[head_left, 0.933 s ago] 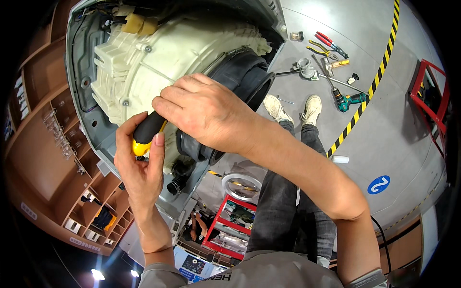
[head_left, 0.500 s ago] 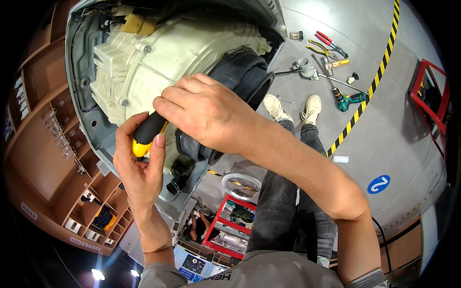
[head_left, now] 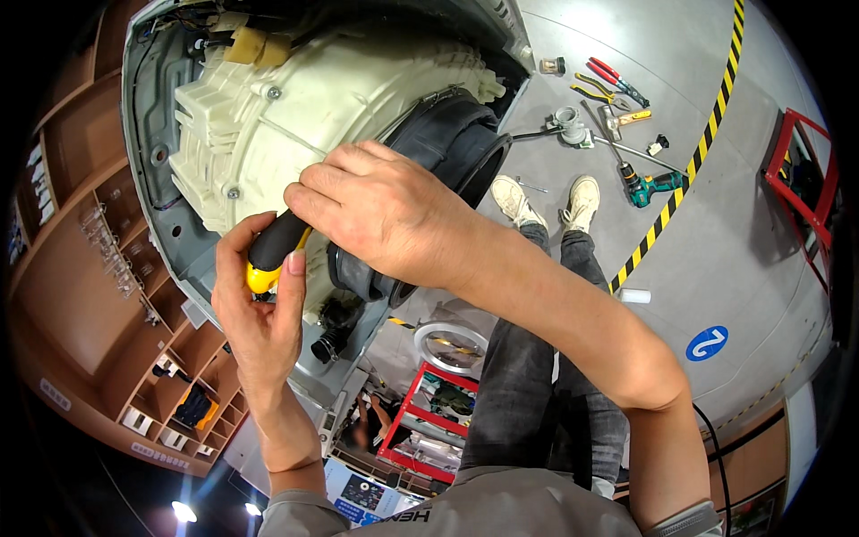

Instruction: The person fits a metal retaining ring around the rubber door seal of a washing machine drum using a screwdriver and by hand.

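A screwdriver [head_left: 278, 242] with a black-and-yellow handle is held between my two hands, in front of an opened washing machine. My left hand [head_left: 257, 309] closes thumb and fingers around the yellow end of the handle. The fingers of my right hand [head_left: 376, 210] curl over its upper end, and they hide the blade and its tip. Behind the hands bulges the machine's cream plastic tub [head_left: 295, 116]. A black rubber door gasket [head_left: 447, 134] runs round the tub's front, partly covered by my right hand and wrist.
A grey metal cabinet [head_left: 165, 107] frames the tub. On the floor lie pliers [head_left: 599, 92], a hammer [head_left: 626, 117], a green drill [head_left: 653, 185] and a grey plastic part [head_left: 567, 123], near striped tape [head_left: 707, 148]. A round door ring [head_left: 419, 345] and red rack [head_left: 400, 421] stand beside my legs.
Both hands and the screwdriver stay in almost the same place; my left thumb has shifted very slightly. A person in the background has changed posture.
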### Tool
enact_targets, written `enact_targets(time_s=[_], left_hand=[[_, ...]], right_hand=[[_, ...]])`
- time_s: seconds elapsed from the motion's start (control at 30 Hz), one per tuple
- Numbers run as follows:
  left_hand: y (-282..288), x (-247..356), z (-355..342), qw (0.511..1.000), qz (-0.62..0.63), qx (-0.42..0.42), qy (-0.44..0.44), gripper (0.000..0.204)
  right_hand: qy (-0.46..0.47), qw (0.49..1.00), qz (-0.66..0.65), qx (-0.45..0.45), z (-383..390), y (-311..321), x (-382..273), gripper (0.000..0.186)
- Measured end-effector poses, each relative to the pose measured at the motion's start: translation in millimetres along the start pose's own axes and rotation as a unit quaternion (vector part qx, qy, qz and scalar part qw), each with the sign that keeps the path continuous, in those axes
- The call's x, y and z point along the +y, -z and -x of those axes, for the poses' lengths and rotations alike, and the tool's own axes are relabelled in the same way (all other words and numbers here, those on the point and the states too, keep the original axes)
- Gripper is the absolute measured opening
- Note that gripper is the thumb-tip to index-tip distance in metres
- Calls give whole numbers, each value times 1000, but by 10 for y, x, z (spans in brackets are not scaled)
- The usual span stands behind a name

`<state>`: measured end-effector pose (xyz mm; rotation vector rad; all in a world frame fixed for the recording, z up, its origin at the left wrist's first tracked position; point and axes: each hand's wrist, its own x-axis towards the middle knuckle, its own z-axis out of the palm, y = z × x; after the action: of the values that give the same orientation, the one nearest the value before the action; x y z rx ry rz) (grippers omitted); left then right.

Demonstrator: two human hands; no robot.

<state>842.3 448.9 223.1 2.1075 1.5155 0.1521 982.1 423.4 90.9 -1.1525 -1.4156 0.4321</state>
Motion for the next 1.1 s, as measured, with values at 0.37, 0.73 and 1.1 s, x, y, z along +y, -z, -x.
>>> enact_targets(time_s=[0.37, 0.73, 1.1], left_hand=[[30, -18, 9, 1000, -1, -21, 15, 34], [42, 36, -77, 996, 2, -26, 91, 30], [178, -20, -195, 982, -110, -112, -109, 34]], right_hand=[[4, 1000, 3, -2, -9, -32, 12, 14], [27, 998, 43, 38, -40, -85, 39, 17], [30, 998, 39, 39, -169, -94, -4, 8]])
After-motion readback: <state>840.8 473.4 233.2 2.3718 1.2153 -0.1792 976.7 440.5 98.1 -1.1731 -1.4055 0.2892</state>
